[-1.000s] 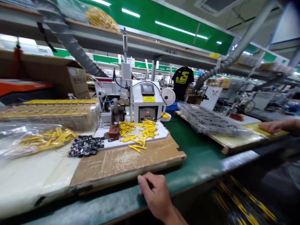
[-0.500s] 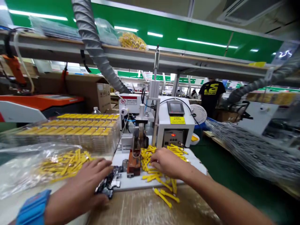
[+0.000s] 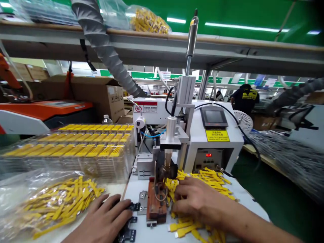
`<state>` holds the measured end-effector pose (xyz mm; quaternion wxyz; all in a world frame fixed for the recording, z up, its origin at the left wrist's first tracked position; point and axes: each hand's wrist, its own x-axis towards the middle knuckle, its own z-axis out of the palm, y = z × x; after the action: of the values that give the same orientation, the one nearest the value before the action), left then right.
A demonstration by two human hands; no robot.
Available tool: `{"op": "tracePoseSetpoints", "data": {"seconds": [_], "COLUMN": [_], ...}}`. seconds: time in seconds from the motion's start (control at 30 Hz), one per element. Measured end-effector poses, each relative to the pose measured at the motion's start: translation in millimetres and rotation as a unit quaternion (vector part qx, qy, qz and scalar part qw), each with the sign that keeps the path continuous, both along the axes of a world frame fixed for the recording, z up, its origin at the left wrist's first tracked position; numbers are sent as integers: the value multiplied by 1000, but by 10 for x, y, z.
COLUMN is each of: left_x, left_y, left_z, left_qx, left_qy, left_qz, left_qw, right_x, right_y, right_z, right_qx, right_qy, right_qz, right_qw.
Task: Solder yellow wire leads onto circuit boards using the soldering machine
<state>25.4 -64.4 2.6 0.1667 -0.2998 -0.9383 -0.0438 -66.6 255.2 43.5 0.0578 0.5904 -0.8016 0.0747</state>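
Note:
My left hand [image 3: 107,216] lies spread over small black parts [image 3: 129,234], most of them hidden under the palm and fingers. Loose yellow flat strips [image 3: 214,180], like flex cables, are heaped on the machine's white base. My right hand [image 3: 199,200] reaches into this heap with curled fingers; its fingertips are partly covered, so I cannot see what is between them. Between my hands sits a reddish-brown block [image 3: 157,202], below the machine's upright metal head [image 3: 171,131].
At the left, a clear plastic bag [image 3: 15,189] holds more yellow strips. Behind it are stacked clear trays [image 3: 101,165] with yellow strips. A white control box [image 3: 235,148] stands behind the heap. A grey hose [image 3: 101,40] hangs above. A person [image 3: 245,98] is in the background.
The view has come closer to the machine and tilted down. My right hand is still at the yellow heap, its fingers farther in among the strips. My left hand remains over the black parts.

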Motion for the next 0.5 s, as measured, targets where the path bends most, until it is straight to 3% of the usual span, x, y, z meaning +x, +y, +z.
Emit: {"op": "tracePoseSetpoints", "data": {"seconds": [0.1,0.2,0.33,0.4,0.5], "left_x": [-21,-10,47,76,85], "left_y": [-12,-129,-88,72,330], "left_z": [24,-50,-109,-38,193], "left_qx": [-9,-4,10,33,69], "left_qy": [-57,-70,-70,-78,-124], "left_qz": [-9,25,62,85,141], "left_qw": [998,997,996,993,980], "right_x": [21,53,59,67,113], "right_y": [35,21,-21,-29,-21], "right_z": [87,145,131,115,131], "right_qx": [-86,-182,-196,-193,-185], "right_qy": [-57,-157,-221,-205,-164], "right_qz": [-3,-4,38,40,23], "right_qw": [995,971,955,959,969]}}
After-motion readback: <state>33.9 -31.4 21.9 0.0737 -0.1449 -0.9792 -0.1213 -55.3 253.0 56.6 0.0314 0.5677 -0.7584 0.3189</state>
